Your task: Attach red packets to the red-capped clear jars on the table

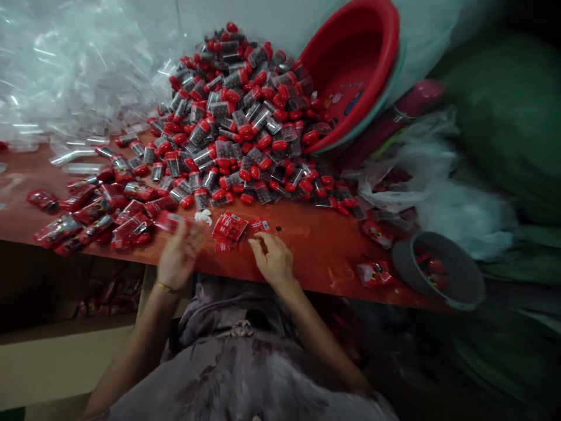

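Note:
My left hand [180,257], smeared by motion, is closed at the fingertips on a red printed packet [169,221] with a pale label. My right hand [275,262] has its thumb and fingers curled together at the near edge of a red printed card [260,225]; the fingertips are partly hidden. Between the hands lies a small stack of red printed cards [229,227]. A crumpled white scrap [203,217] sits just behind my left hand. Finished-looking red packets [131,225] are spread on the table to the left.
A large heap of clear containers with red caps [236,128] covers the orange-red table [315,251]. Behind it leans a red basin [385,35]. Clear plastic sleeves [79,70] pile up at left. A grey bowl [405,257] holding red items stands near the right edge.

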{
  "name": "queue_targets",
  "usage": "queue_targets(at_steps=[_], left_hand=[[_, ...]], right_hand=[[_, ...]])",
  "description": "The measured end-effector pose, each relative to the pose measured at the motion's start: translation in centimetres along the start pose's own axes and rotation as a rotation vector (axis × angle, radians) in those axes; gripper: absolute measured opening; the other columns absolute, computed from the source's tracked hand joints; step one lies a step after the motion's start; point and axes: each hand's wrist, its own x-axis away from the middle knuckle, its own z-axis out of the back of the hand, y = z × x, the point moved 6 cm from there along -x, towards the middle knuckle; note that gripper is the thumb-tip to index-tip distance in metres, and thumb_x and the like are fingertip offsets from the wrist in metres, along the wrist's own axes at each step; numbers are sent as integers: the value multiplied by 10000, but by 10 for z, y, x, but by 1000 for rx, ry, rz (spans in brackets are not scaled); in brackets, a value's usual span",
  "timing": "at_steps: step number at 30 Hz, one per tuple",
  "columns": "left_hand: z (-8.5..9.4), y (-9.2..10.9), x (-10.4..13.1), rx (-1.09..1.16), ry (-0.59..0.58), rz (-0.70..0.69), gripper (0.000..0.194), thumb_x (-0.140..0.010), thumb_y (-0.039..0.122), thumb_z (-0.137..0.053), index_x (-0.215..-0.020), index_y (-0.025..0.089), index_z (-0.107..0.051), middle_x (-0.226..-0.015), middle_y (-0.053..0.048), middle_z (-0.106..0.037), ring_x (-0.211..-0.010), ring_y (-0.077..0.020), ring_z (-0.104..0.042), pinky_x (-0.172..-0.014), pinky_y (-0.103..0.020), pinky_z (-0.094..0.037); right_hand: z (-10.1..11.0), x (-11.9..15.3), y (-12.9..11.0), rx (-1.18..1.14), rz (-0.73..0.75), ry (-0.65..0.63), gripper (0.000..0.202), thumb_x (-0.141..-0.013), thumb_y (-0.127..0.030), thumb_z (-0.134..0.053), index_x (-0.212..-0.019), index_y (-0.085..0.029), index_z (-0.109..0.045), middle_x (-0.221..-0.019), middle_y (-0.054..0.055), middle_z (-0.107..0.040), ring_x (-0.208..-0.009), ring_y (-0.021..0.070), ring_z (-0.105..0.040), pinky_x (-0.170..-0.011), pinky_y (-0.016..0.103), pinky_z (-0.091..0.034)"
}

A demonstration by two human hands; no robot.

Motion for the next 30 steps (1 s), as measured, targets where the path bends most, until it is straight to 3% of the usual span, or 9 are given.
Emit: queue_targets(at_steps=[3, 6, 8, 12, 17, 21, 25, 27, 30], left_hand=[[39, 67, -22, 212, 159, -297, 390, -838, 539, -485, -797, 181, -631, -829, -47, -721, -927, -142, -661, -832, -250, -519], [34, 83, -27, 150, 73, -366, 493, -793, 615, -486, -870, 155, -648, -947, -95, -716, -996, -183, -643, -872, -296, -510], [14, 62, -22, -17, 25, -338, 419, -742, 545, -606, -885, 156, -658, -919, -78, -719, -914, -197, -663, -855, -336, -511], [-38, 2, 0, -520, -115, -466, 314, -669, 390, -720, -867, 148, -699, -834, -43, -723, -794, -175, -655, -797, -299, -498], [-71, -65, 13, -1007, -408, -296, 303, -733, 439, -645, -818, 160, -728, -726, -39, -715, -678, -181, -641, -654, -269, -474], [-82, -77, 15, -805, -433, -265, 292, -736, 431, -647, -837, 168, -724, -796, -42, -727, -724, -180, -643, -678, -265, -479], [-88, -71, 16, -655, -373, -349, 254, -743, 378, -641, -810, 152, -733, -770, -35, -727, -703, -164, -619, -694, -266, -478], [-87, -69, 19, -662, -371, -376, 243, -742, 360, -648, -820, 148, -738, -771, -37, -730, -685, -158, -613, -677, -261, -474], [-83, -66, 23, -741, -368, -427, 218, -748, 343, -652, -803, 153, -743, -740, -31, -724, -651, -148, -599, -639, -245, -454]], right_hand=[[7, -9, 24, 307, -12, 29, 430, -873, -407, -508, -1194, -128, -573, -1203, 175, -598, -1072, 299, -523, -885, 421, -416], [1, -10, 38, 445, 0, 4, 423, -870, -390, -526, -1214, -150, -584, -1293, 166, -544, -1146, 322, -463, -914, 462, -383], [-3, -7, 40, 451, 22, 29, 327, -888, -339, -514, -1149, -187, -639, -1256, 132, -580, -1134, 295, -471, -913, 443, -379], [-1, -3, 43, 395, 60, 141, 236, -898, -249, -506, -1018, -239, -709, -1097, 72, -673, -1028, 229, -531, -860, 368, -398], [20, 6, 31, 346, 213, 298, 210, -898, -263, -527, -973, -232, -721, -1024, 59, -710, -958, 191, -581, -879, 338, -397], [34, 20, 12, 256, 278, 359, 207, -877, -266, -561, -1039, -272, -689, -1072, 52, -701, -1008, 203, -589, -956, 381, -369], [30, 19, 16, -190, 64, 276, 456, -850, -387, -566, -1262, -196, -533, -1201, 109, -632, -1054, 219, -590, -913, 370, -449], [19, 15, 22, -445, -81, 159, 404, -868, -406, -518, -1200, -180, -568, -1082, 87, -679, -929, 193, -634, -811, 327, -498], [11, 11, 24, -595, -205, 84, 268, -862, -400, -509, -872, -176, -657, -732, 16, -682, -673, 146, -616, -658, 260, -486]])
